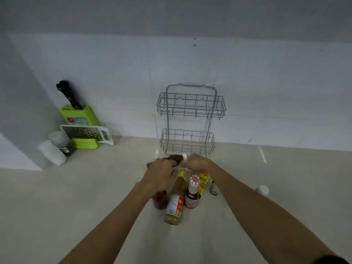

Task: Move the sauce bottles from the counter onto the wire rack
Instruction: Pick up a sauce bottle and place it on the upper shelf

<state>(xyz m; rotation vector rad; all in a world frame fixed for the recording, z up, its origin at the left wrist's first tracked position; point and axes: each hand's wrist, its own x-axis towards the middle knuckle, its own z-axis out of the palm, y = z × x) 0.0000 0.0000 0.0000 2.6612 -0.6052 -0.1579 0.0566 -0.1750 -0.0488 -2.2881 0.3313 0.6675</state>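
Up front in the head view, both bare hands meet just before the grey two-tier wire rack, which leans on the white wall at the back of the pale beige counter. Its two baskets hold nothing. The left hand is wrapped around a dark brown sauce bottle, tilted with its white cap toward the rack; the right hand has its fingers pinched at that cap. Whether this bottle touches the counter cannot be told.

Below the hands more bottles stand close together: a tall yellowish bottle with a red-and-white label, a small reddish bottle with a white-and-red cap, a yellow-labelled bottle and a dark red bottle partly hidden by the left wrist. A small grey shaker and a white cap-like object sit to the right.

At far left, near the wall corner, stand a green knife block with a black-handled knife, a flat metal grater and two pale containers. Wide bare counter lies on either side of the arms.
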